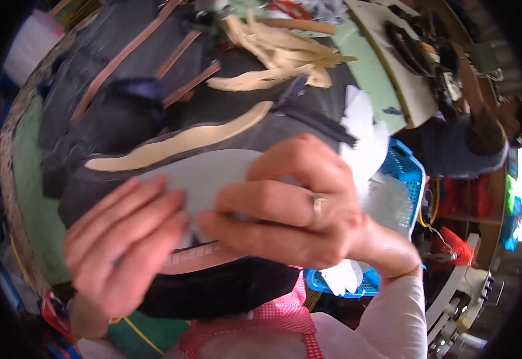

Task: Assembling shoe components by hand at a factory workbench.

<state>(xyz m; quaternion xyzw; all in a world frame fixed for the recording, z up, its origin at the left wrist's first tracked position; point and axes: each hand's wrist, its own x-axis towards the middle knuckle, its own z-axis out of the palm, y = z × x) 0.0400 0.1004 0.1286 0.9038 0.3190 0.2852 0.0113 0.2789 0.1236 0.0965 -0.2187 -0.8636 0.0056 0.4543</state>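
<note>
A thin pale grey curved sheet piece [204, 170] spans the space between my two hands. My left hand [126, 239] grips its left end with the fingers bent over it; the thumb is hidden. With fingers curled and pinching, my right hand [300, 203] holds the lower right part, and a ring sits on one finger. What lies right at the fingertips is partly hidden and blurred. Just below the piece runs a pinkish-tan strip [204, 257] with small pale squares along it. A wavy cream strip [180, 143] lies beyond the grey piece.
Dark grey sheets [135, 51] cover the worktable, with brown strips [120, 60] and a pile of cream offcuts [279, 54] on them. White pieces [360, 131] lie near a blue basket [413, 173] at right. Another person [470, 137] works at a table farther right.
</note>
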